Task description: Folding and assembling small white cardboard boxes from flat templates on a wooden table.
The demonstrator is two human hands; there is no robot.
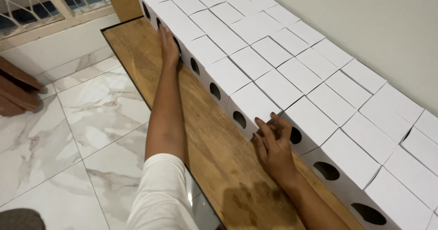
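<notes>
Several white cube-shaped cardboard boxes point(273, 61) with round holes in their fronts stand packed in rows on a wooden board point(214, 152) against a wall. My left hand point(168, 43) is stretched far out and lies flat against the front face of a box in the front row, fingers together. My right hand point(273, 141) presses with spread fingers against the front of a nearer box point(255, 104), at the gap beside the neighbouring box point(315, 120). Neither hand grips anything.
The board has a dark edge point(132, 75) and sits on a white marble tiled floor point(82, 134). A pale wall point(374, 24) runs behind the boxes. A window grille point(41, 2) and brown wooden furniture point(16, 91) are at the far left.
</notes>
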